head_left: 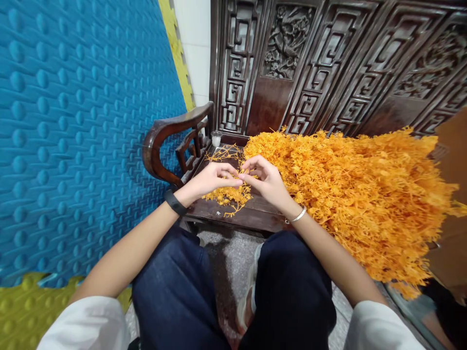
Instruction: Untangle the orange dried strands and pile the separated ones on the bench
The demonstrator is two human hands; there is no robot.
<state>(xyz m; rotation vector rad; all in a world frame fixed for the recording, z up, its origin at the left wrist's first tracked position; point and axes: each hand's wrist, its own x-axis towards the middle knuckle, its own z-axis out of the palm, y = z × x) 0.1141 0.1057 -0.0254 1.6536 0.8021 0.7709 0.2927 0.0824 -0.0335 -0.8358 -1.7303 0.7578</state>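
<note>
My left hand [221,176] and my right hand [265,181] meet fingertip to fingertip over the bench seat. Both have their fingers closed in a pinch at a small orange plastic sprig [244,171], mostly hidden by the fingers. Under the hands lies a small heap of orange sprigs [231,195] on the dark wooden bench [215,212]. Behind it, thin bare-looking orange stems [224,153] are spread on the seat. A large pile of bushy orange plastic sprigs [357,189] rises right beside my right hand and forearm.
A curved wooden armrest [156,141] bounds the bench at left, a carved wooden backrest [277,97] behind. A small clear cup [216,139] stands in the back left corner. Blue foam mat [73,146] fills the left side; a brown cardboard surface [450,194] is at right.
</note>
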